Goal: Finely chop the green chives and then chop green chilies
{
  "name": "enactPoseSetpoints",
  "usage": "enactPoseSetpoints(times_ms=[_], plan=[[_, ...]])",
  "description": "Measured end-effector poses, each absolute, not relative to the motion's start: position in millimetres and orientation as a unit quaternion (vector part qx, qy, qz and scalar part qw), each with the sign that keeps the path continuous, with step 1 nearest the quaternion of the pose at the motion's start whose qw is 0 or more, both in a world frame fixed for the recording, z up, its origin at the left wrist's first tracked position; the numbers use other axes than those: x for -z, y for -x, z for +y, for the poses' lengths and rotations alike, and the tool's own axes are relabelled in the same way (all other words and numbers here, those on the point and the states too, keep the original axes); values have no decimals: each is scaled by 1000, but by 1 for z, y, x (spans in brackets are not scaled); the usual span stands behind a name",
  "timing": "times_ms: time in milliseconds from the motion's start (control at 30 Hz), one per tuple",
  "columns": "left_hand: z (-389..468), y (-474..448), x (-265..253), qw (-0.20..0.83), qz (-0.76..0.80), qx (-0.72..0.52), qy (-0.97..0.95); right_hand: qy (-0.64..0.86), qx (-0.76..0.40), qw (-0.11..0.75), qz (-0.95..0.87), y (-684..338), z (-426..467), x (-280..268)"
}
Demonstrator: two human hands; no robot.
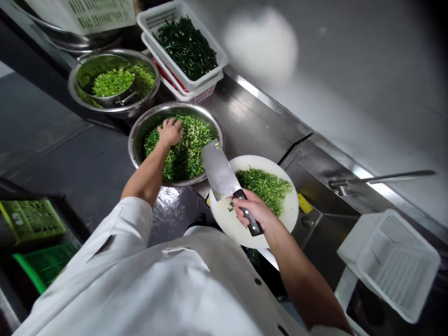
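My left hand (170,132) rests with fingers spread on the chopped greens (189,161) that heap up in a steel bowl (135,156). In my right hand (255,211) is the black handle of a cleaver (220,170). Its broad blade points away from me, its tip over the bowl's near right rim and its heel over the round white cutting board (227,228). A few green bits cling to the blade. More chopped greens (264,189) lie in a pile on the board, to the right of the cleaver.
Left of the bowl stands another steel bowl (73,91) with a pot (117,100) of chopped green pieces inside. Behind are stacked white baskets (196,84) of dark long greens. At right are a sink with a faucet (381,178), a yellow sponge (305,204) and a white basket (392,266).
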State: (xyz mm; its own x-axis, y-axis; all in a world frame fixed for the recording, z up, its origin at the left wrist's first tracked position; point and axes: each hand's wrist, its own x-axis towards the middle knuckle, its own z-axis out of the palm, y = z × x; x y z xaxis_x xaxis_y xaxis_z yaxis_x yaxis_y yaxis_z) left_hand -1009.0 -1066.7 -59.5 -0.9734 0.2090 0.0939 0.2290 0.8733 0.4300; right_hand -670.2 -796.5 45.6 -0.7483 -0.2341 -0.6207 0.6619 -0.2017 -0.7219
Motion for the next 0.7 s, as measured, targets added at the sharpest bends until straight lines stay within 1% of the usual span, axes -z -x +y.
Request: enactPoseSetpoints(times_ms=[100,200,333,400,500,600,700], plan=[[-1068,990,52,42,-965,230,116,-201,677,208,677,629,-774,-38],[-1048,943,45,77,-940,289,162,-264,541,124,789,578,-744,-29],[-998,844,61,11,-880,366,303,-369,327,45,869,517,-698,-9],[-968,802,80,-30,-852,390,347,-403,243,41,881,500,-674,6],[-920,777,110,-31,-860,417,294,-412,158,77,894,496,-645,29],[-876,790,128,-23,-865,442,238,-366,121,131,913,512,-627,44],[-844,808,131,-43,-848,465,250,-302,121,162,932,536,-617,49]])
